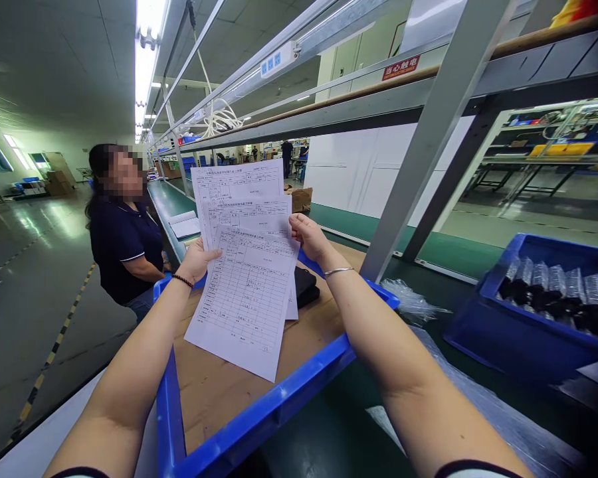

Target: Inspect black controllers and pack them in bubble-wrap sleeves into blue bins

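Several printed form sheets [244, 299] with tables and handwriting are fanned out in front of me. My left hand [196, 261] pinches their left side, thumb on top. At the upper right edge of the sheets, my right hand [309, 236] is closed with thumb and fingertips on the paper. Below the papers is a blue crate [264, 415] lined with brown cardboard [313, 332]. A black object [306, 287] lies on the cardboard, partly hidden behind the sheets, so its kind is unclear.
A co-worker [124, 232] in a dark shirt stands at the left. On the right, a blue bin [533, 338] holds several plastic-wrapped black parts. Clear plastic wrap [413, 302] lies on the green bench. A metal post [438, 139] rises at the right; a notebook [184, 224] lies farther back.
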Available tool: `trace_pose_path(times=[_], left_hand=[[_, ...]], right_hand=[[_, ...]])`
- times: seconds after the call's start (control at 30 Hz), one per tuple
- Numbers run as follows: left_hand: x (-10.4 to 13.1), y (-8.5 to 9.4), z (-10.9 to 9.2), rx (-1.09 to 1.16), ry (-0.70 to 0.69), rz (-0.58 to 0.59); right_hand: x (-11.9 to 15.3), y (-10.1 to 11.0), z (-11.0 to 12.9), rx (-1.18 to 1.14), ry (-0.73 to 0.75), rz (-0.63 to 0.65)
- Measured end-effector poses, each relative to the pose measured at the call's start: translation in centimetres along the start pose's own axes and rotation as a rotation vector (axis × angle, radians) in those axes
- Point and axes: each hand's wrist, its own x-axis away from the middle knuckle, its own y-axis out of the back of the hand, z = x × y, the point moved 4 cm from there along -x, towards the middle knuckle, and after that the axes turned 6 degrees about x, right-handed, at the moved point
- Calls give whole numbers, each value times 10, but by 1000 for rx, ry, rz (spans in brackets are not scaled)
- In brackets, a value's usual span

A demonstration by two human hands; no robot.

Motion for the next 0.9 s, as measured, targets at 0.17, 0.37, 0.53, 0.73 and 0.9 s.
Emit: trace_pose_path(times=[0.17, 0.37, 0.53, 0.73, 0.9], left_hand=[[1, 0, 0, -10, 7, -2], [1, -2, -2, -16, 13, -2], [1, 0, -1, -18, 6, -10], [0, 1, -1, -16, -18, -14], [1, -1, -3, -20, -25, 2]], right_hand=[[1, -1, 2, -41, 33, -2], [2, -2, 3, -41, 24, 6], [2, -2, 2, -26, 16, 9], [3, -2, 4, -32, 20, 20], [3, -3, 5, -49, 24, 25]])
